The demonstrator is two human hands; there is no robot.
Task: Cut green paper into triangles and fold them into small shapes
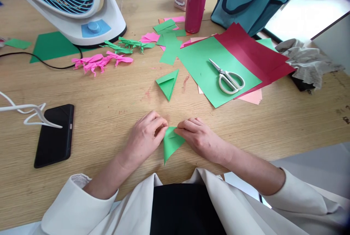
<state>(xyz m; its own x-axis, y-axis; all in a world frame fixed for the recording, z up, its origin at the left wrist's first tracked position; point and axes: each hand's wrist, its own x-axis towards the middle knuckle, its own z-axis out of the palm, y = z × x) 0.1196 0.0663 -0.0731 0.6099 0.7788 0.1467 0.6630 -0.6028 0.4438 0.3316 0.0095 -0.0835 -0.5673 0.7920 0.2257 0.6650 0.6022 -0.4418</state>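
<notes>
Between my two hands is a folded piece of green paper (172,143), roughly triangular, its point toward me. My left hand (149,131) pinches its upper left corner between thumb and fingers. On the other side, my right hand (198,136) grips the upper right edge in the same way. Just beyond them a second folded green paper triangle (168,83) lies on the table. White-handled scissors (229,80) rest on a green sheet (203,65) to the right, apart from my hands.
A white fan (109,12) stands at the back left, near green and pink folded paper figures (102,62). A phone (56,136) with a white cable lies left. Red sheets (254,54), a magenta bottle (196,3) and a blue bag (251,0) occupy the back right.
</notes>
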